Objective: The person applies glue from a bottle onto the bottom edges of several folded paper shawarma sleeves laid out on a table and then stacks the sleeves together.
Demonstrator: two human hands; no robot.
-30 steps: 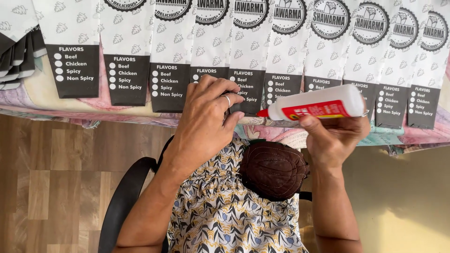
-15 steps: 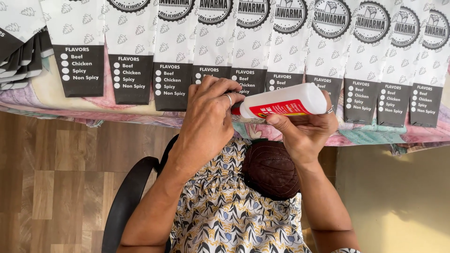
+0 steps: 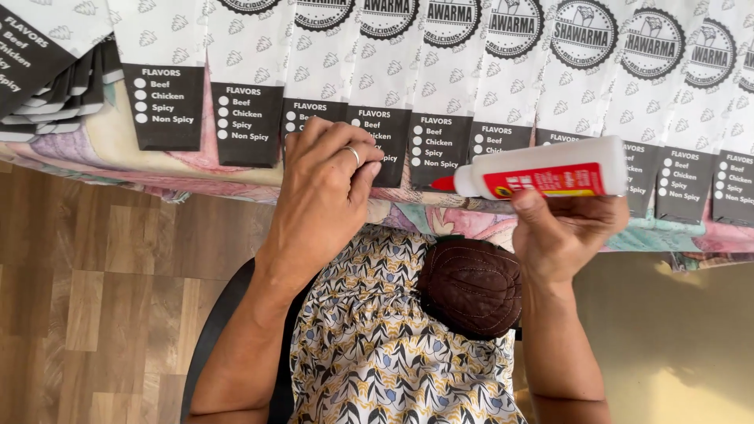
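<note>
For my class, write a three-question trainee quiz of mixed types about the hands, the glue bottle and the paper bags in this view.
1. True or false: the right hand holds the white glue bottle with its red tip pointing toward the left hand.
2. What does the left hand press on? A) a paper bag's dark flap B) the brown pouch C) the chair
3. Fill in: the paper bags lie in an overlapping ____ along the table's edge.

Key: 1 true; 2 A; 3 row.
</note>
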